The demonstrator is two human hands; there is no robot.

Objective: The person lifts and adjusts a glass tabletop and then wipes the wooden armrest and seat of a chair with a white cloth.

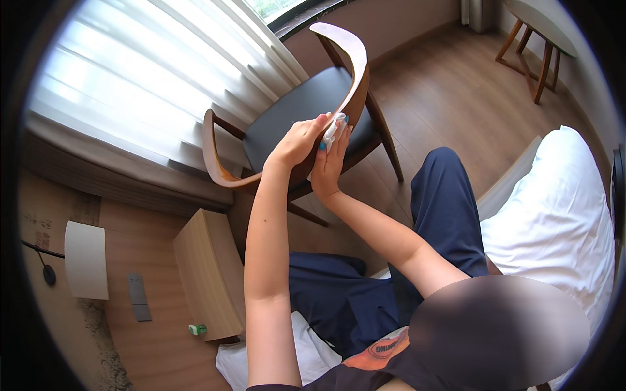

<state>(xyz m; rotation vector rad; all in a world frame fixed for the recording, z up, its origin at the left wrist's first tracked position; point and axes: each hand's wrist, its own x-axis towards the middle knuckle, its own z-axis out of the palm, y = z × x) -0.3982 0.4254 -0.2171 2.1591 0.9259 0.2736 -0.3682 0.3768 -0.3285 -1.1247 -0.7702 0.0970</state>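
A wooden armchair (362,88) with a curved backrest and a dark seat pad (288,112) stands before me, its back towards me. My left hand (296,141) rests on the inner side of the curved back rail, thumb along its top edge. On the rail's outer side my right hand (331,159) presses a crumpled white cloth or wipe (335,129) against the wood, fingers stretched upward. The two hands are close together, with the rail between them. Part of the cloth is hidden by the fingers.
A sheer curtain (161,73) hangs behind the chair. A wooden bedside cabinet (215,273) and a small green-and-white object (197,330) are at lower left. White bedding (552,210) lies at right. A round side table (543,27) stands at the far right.
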